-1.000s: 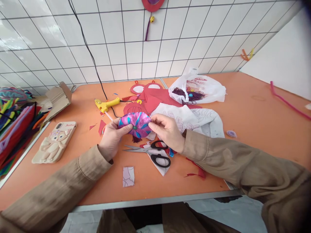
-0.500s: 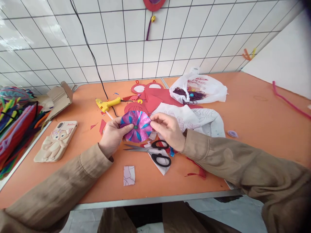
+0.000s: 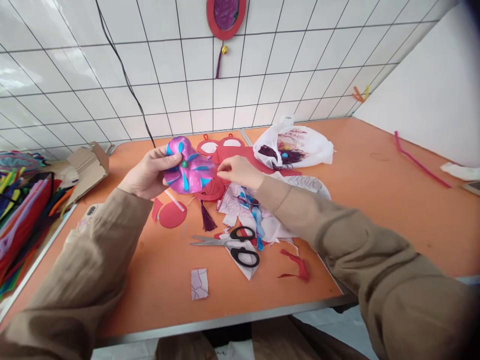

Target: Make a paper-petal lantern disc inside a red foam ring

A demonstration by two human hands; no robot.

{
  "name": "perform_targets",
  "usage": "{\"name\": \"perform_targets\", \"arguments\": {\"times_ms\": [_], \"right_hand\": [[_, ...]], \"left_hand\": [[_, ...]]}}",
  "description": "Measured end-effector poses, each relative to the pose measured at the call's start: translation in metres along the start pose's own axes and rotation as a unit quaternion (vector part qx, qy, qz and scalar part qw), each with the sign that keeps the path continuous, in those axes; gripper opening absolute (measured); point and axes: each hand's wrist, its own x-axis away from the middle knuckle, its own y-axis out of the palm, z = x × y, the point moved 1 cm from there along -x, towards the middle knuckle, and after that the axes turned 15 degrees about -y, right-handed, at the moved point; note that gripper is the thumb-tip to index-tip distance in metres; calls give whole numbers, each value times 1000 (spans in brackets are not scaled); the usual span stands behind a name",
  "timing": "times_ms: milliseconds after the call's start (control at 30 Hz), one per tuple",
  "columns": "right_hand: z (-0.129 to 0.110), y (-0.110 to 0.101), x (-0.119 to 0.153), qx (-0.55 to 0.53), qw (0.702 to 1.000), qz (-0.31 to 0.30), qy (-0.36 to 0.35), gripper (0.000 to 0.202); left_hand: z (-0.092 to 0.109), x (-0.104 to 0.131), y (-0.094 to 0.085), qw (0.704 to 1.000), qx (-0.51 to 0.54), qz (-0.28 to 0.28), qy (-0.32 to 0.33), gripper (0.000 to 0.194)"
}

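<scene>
Pink-purple fabric flower (image 3: pixel 193 174) with blue streaks and a green centre, held up above the table (image 3: pixel 157 285), in front of the red pieces at the back. Left hand (image 3: pixel 146 172) has it by its left side, thumb pressed on the front near the centre, other fingers mostly hidden behind, so grip closed on the flower. Right hand (image 3: pixel 242 171) just off the flower's right edge, thumb and index brought close together, rest curled; can't tell if anything thin is pinched there. Under the flower, a dark purple tassel (image 3: pixel 207 217) on the table, red disc (image 3: pixel 172 216) to its left. Black-handled scissors (image 3: pixel 229 243) lie nearer the person, blades pointing left, handles partly over a white scrap. Small patterned scrap (image 3: pixel 199 284) closer to the front edge, red scraps (image 3: pixel 302 265) to the right. Blue ribbon (image 3: pixel 257 225) lies on patterned white cloth below the right forearm. White plastic bag (image 3: pixel 315 145) farther back, dark threads showing at its mouth. Phone (image 3: pixel 90 212) mostly covered by the left sleeve, cardboard (image 3: pixel 88 167) behind it, coloured pipe cleaners (image 3: pixel 26 215) bunched at far left, red-framed ornament (image 3: pixel 226 34) on the tiled wall
</scene>
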Motion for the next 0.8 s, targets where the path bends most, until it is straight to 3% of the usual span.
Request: {"name": "perform_targets", "arguments": {"times_ms": [100, 200, 367, 567, 667, 800], "right_hand": [[8, 18, -5, 31, 999, -17, 18, 17], [13, 27, -5, 43, 998, -22, 26, 17], [21, 32, -7, 10, 999, -7, 34, 12], [29, 31, -9, -104, 993, 55, 1, 10], [30, 30, -8, -160, 984, 79, -24, 14], [27, 30, -6, -216, 971, 89, -46, 18]], "left_hand": [[-3, -27, 3, 996, -89, 2, -17, 18], [-14, -52, -1, 983, -161, 63, -57, 20], [-24, -65, -11, 968, -231, 60, -84, 21], [-16, -64, -30, 978, -176, 85, -78, 18], [-9, -60, -36, 993, -96, 32, -61, 20], [3, -48, -38, 999, -19, -33, 13, 24]]}}
